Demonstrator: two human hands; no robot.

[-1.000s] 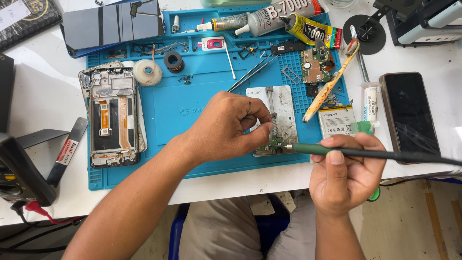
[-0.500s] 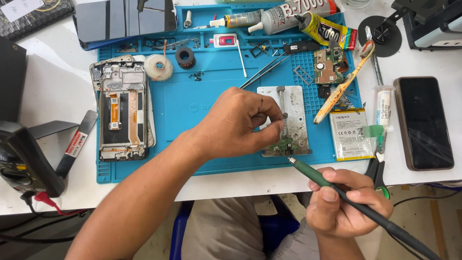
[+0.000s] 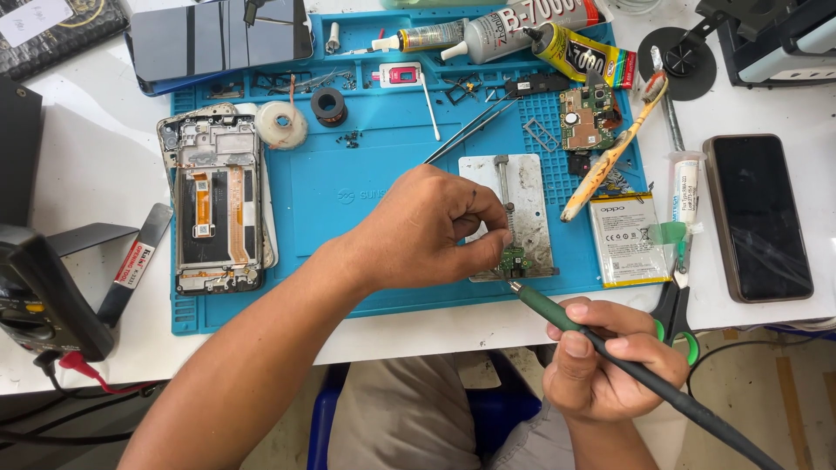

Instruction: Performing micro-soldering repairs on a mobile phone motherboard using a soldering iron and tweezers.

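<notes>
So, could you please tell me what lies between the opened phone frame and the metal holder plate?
In the head view, only bare blue mat and the left hand lie between the phone frame and the plate.

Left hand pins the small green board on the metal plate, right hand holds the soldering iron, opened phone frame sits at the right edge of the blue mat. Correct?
Not quite. The head view shows the opened phone frame at the left edge of the blue mat, not the right. The rest holds: the left hand pins the small green board on the metal plate, and the right hand holds the soldering iron.
</notes>
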